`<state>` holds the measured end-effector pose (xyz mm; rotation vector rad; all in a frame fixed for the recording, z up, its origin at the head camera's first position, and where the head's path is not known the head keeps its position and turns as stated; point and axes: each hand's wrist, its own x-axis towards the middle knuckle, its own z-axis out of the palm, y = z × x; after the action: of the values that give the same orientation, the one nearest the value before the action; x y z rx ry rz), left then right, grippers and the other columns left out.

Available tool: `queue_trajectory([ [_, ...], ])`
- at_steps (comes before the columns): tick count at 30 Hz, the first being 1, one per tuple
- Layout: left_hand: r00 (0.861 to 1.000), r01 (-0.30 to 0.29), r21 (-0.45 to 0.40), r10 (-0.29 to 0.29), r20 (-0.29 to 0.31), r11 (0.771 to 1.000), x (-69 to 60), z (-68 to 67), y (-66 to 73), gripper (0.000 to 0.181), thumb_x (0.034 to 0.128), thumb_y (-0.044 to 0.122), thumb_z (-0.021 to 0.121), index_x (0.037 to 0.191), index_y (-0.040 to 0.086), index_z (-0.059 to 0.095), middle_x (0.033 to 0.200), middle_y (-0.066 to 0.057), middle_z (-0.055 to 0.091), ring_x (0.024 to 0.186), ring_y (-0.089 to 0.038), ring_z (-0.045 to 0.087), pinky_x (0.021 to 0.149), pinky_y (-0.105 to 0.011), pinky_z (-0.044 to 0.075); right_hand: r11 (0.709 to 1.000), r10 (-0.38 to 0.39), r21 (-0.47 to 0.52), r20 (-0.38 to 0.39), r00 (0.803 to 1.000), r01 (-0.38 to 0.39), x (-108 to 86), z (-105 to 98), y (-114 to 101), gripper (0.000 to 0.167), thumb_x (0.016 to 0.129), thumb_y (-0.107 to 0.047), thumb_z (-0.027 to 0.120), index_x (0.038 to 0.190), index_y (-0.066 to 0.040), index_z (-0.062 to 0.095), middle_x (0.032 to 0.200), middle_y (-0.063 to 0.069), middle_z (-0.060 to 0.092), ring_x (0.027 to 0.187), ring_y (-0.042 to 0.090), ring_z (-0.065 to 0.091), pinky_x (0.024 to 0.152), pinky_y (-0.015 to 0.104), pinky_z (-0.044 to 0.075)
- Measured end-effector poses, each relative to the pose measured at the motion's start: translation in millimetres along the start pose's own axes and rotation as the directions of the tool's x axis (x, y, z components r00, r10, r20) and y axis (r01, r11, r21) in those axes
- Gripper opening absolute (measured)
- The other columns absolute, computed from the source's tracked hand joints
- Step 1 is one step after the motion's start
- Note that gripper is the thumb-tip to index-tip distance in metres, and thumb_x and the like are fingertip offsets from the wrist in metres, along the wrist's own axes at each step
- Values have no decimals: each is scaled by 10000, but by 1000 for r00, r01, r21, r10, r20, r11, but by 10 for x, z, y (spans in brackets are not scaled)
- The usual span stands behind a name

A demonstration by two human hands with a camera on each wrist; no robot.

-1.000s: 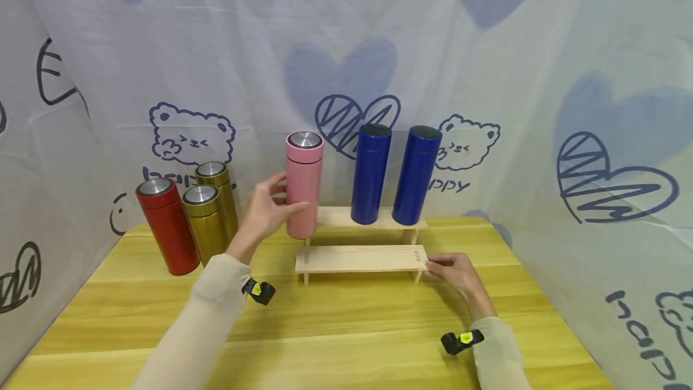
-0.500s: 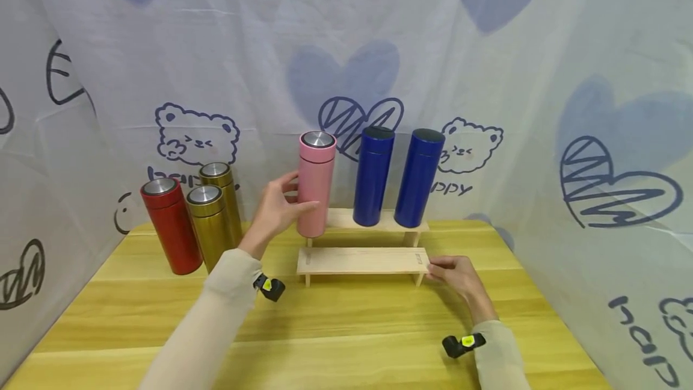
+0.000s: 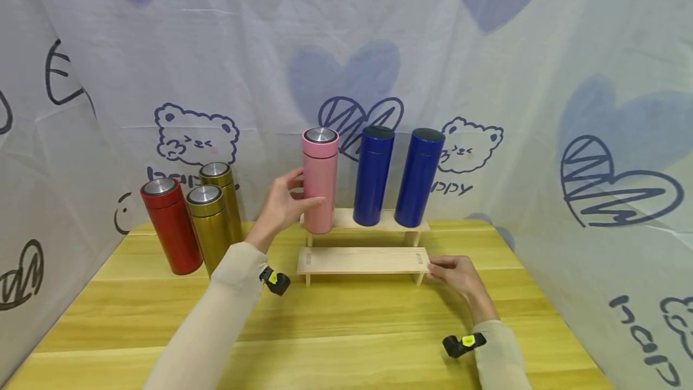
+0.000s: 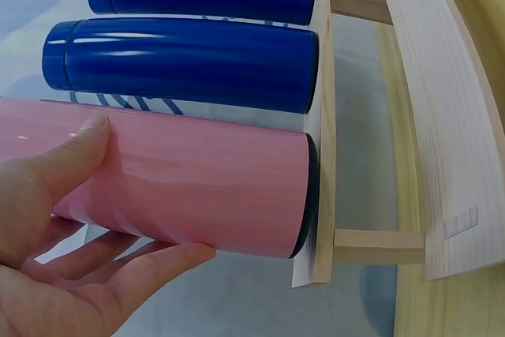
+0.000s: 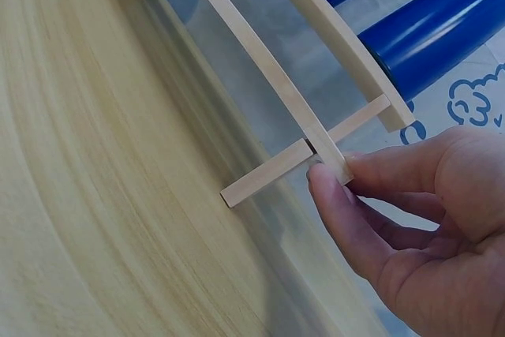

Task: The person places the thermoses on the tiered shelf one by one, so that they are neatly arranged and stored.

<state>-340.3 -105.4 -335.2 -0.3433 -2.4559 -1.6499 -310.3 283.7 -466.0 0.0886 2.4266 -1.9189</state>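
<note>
My left hand [image 3: 281, 204] grips a pink bottle [image 3: 320, 180] upright at the left end of the wooden rack's upper shelf [image 3: 344, 219]. In the left wrist view the pink bottle's [image 4: 213, 179] dark base is at the shelf board, with the thumb on one side and fingers on the other. Two blue bottles [image 3: 373, 176] [image 3: 419, 178] stand to its right on that shelf. My right hand [image 3: 460, 278] pinches the right end of the lower shelf [image 3: 363, 260]; the right wrist view shows thumb and finger on the board's corner [image 5: 335, 165].
At the left of the wooden table [image 3: 346, 330] stand a red bottle [image 3: 172, 227] and two gold bottles [image 3: 209, 227] [image 3: 230, 200], close together. A patterned white cloth [image 3: 260, 47] hangs behind and at both sides.
The pink bottle, held in my left hand, has moved right, and lately slightly up in view, over the upper shelf's left end. My right hand keeps its pinch on the lower shelf.
</note>
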Motion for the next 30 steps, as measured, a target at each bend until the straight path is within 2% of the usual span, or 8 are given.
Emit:
queue_trajectory([
  [8, 1000, -12, -35, 12, -5, 999, 100, 88, 14, 787, 891, 140, 819, 1571, 107, 422, 1498, -207, 555, 1287, -413, 617, 1087, -533, 538, 1000, 4, -8, -6, 1000, -4, 0, -10, 16, 378, 974, 79, 619, 1303, 250, 543, 1264, 404, 628, 792, 75, 746, 838, 310, 649],
  [13, 1000, -19, -40, 18, -8, 999, 159, 131, -2, 793, 894, 126, 812, 1576, 95, 408, 1491, -222, 557, 1284, -424, 616, 1083, -537, 539, 1000, 6, -2, -13, 1000, -6, -6, -7, 15, 372, 970, 88, 619, 1295, 252, 547, 1220, 400, 646, 779, 76, 739, 829, 308, 651],
  [20, 1000, -16, -39, 15, -5, 999, 226, 175, -25, 788, 900, 148, 811, 1576, 104, 409, 1476, -215, 569, 1276, -418, 622, 1081, -538, 540, 1000, 14, 17, -18, 1000, -13, 2, -3, 23, 355, 967, 94, 617, 1284, 243, 564, 1122, 289, 717, 766, 77, 739, 848, 322, 650],
  [30, 1000, -7, -49, 6, -19, 999, 297, 225, -45, 795, 902, 153, 809, 1578, 79, 397, 1456, -233, 575, 1265, -420, 629, 1079, -533, 543, 1000, 13, -5, -7, 1000, -13, -1, 3, 22, 347, 985, 77, 602, 1293, 233, 565, 1203, 362, 659, 793, 89, 742, 868, 345, 647],
])
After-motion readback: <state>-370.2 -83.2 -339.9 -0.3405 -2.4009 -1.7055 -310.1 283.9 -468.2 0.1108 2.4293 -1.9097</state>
